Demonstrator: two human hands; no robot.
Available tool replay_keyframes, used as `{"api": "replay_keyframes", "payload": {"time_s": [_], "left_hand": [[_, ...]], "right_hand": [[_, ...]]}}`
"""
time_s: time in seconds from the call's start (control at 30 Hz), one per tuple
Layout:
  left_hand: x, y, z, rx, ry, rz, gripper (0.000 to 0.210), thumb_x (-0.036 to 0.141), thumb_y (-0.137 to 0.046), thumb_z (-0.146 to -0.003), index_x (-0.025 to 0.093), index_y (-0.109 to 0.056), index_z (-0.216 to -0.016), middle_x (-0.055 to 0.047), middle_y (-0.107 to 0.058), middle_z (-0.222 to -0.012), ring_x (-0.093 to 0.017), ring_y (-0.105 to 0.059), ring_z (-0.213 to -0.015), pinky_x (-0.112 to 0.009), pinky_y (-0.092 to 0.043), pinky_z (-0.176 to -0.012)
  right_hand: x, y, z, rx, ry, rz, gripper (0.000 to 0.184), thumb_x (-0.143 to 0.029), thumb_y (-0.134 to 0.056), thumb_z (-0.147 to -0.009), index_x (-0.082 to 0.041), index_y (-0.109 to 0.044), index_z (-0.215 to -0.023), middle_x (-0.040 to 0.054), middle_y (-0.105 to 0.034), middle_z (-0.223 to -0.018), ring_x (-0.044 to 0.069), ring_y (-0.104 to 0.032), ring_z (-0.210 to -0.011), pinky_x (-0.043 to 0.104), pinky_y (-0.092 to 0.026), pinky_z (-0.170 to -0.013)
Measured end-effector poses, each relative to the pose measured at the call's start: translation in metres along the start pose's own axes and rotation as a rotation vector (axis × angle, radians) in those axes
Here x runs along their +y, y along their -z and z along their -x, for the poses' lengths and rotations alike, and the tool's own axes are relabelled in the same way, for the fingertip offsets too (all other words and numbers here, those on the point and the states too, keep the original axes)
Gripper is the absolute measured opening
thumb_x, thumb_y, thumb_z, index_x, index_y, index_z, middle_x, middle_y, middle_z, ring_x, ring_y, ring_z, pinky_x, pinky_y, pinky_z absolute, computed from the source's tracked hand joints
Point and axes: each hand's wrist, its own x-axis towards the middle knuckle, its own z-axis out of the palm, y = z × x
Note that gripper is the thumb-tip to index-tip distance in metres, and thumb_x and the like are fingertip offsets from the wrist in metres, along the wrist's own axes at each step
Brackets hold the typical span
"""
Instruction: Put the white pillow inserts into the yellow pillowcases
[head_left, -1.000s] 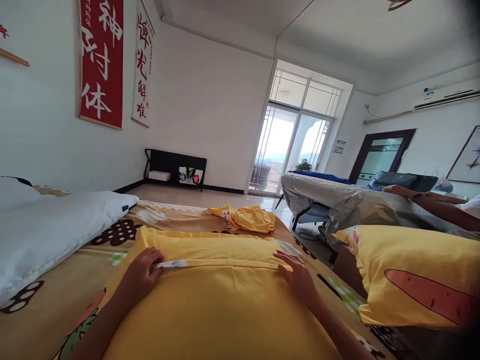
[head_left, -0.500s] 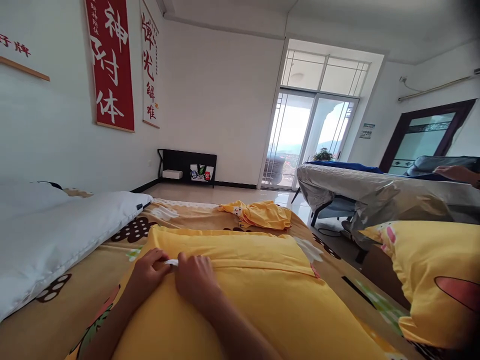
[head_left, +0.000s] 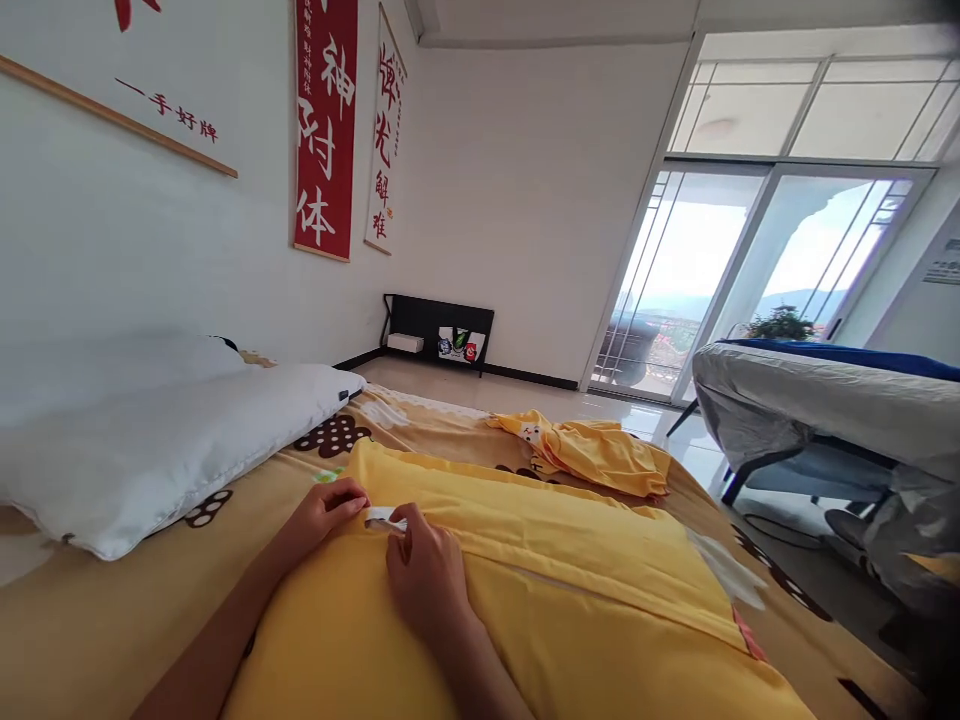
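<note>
A plump yellow pillowcase with a long seam across its upper part lies in front of me, filled out by what is inside. Near the seam's left end a small gap shows something white. My left hand is closed, pinching the yellow cloth at the left of this gap. On the gap's right side my right hand has its fingers curled onto the seam edge. The tips of its fingers are partly hidden, and whether they hold a zipper pull cannot be made out.
A patterned brown bedsheet lies beneath. White pillows are at the left, and a crumpled yellow cloth lies beyond. A plastic-covered table stands at the right, a low black shelf by the far wall.
My view has turned left, so the room sits further right and the other yellow pillow is nearly out of view. More white shows between my hands, which are slightly further apart.
</note>
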Motion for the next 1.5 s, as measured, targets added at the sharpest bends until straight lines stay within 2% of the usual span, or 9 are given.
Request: {"api": "replay_keyframes", "payload": {"time_s": [0.17,0.4,0.63,0.77,0.87,0.93,1.13,1.27,1.5], "left_hand": [[0.0,0.005,0.005,-0.088,-0.135,0.002,0.029,0.038,-0.05,-0.074,0.018,-0.063,-0.09,-0.004,-0.064,-0.091,-0.021,-0.057,-0.09,-0.031,-0.045,-0.085],[-0.004,0.012,0.005,-0.18,-0.135,0.001,0.026,0.038,-0.058,-0.077,0.02,-0.068,-0.093,-0.005,-0.062,-0.1,-0.021,-0.055,-0.098,-0.033,-0.042,-0.094],[-0.006,0.008,0.005,-0.19,-0.096,0.049,0.025,0.041,-0.054,-0.086,0.019,-0.065,-0.085,-0.004,-0.06,-0.094,-0.018,-0.056,-0.089,-0.029,-0.045,-0.084],[-0.004,0.001,0.004,-0.131,-0.105,-0.041,0.025,0.042,-0.048,-0.088,0.019,-0.054,-0.08,-0.002,-0.057,-0.085,-0.017,-0.052,-0.083,-0.03,-0.044,-0.079],[-0.003,-0.004,0.005,-0.026,-0.139,-0.237,0.025,0.04,-0.042,-0.091,0.02,-0.05,-0.079,-0.003,-0.056,-0.087,-0.02,-0.049,-0.086,-0.036,-0.04,-0.085],[-0.003,-0.004,0.006,0.025,-0.144,-0.312,0.023,0.038,-0.038,-0.092,0.02,-0.048,-0.081,-0.004,-0.055,-0.088,-0.021,-0.048,-0.087,-0.039,-0.037,-0.088],[-0.005,0.001,0.011,-0.077,-0.219,-0.307,0.014,0.034,-0.046,-0.089,0.021,-0.05,-0.091,-0.005,-0.055,-0.096,-0.022,-0.047,-0.095,-0.039,-0.036,-0.091],[-0.005,-0.001,0.009,-0.088,-0.191,-0.276,0.016,0.034,-0.041,-0.091,0.021,-0.05,-0.088,-0.006,-0.056,-0.096,-0.022,-0.048,-0.095,-0.04,-0.036,-0.091],[-0.012,-0.009,0.005,0.0,-0.159,-0.277,0.029,0.037,-0.026,-0.095,0.021,-0.047,-0.083,-0.006,-0.054,-0.091,-0.022,-0.047,-0.089,-0.042,-0.038,-0.086]], "right_hand": [[-0.004,0.001,0.007,-0.007,0.127,0.009,0.026,-0.014,-0.043,-0.086,-0.024,-0.062,-0.1,0.0,-0.072,-0.091,0.017,-0.064,-0.083,0.026,-0.035,-0.075],[-0.006,0.006,0.006,-0.06,0.131,0.03,0.027,-0.02,-0.044,-0.089,-0.025,-0.062,-0.108,0.0008,-0.072,-0.093,0.018,-0.064,-0.087,0.027,-0.037,-0.078],[-0.008,0.005,0.008,-0.104,0.11,0.075,0.028,-0.022,-0.042,-0.09,-0.026,-0.064,-0.106,0.0009,-0.072,-0.093,0.018,-0.065,-0.084,0.027,-0.038,-0.072],[-0.009,0.002,0.009,-0.058,0.091,0.063,0.032,-0.021,-0.043,-0.089,-0.026,-0.06,-0.116,0.0011,-0.072,-0.099,0.018,-0.065,-0.088,0.026,-0.039,-0.074],[-0.011,0.001,0.01,-0.052,0.073,0.089,0.04,-0.02,-0.043,-0.089,-0.023,-0.052,-0.128,0.0027,-0.072,-0.099,0.019,-0.066,-0.085,0.026,-0.039,-0.07],[-0.013,0.0,0.01,-0.062,0.083,0.122,0.037,-0.021,-0.041,-0.09,-0.022,-0.054,-0.125,0.0024,-0.073,-0.093,0.018,-0.066,-0.08,0.026,-0.037,-0.066],[-0.02,0.006,-0.004,-0.13,0.151,0.306,0.026,-0.021,-0.037,-0.094,-0.019,-0.063,-0.095,0.0066,-0.072,-0.089,0.02,-0.067,-0.08,0.026,-0.038,-0.065],[-0.031,0.017,-0.027,-0.296,0.129,0.491,0.029,-0.021,-0.04,-0.093,-0.016,-0.069,-0.091,0.0132,-0.072,-0.088,0.023,-0.069,-0.08,0.028,-0.043,-0.063],[-0.06,0.019,-0.052,-0.347,0.133,0.559,0.021,-0.011,-0.056,-0.083,-0.013,-0.07,-0.099,0.0164,-0.071,-0.092,0.027,-0.069,-0.089,0.031,-0.048,-0.068]]}}
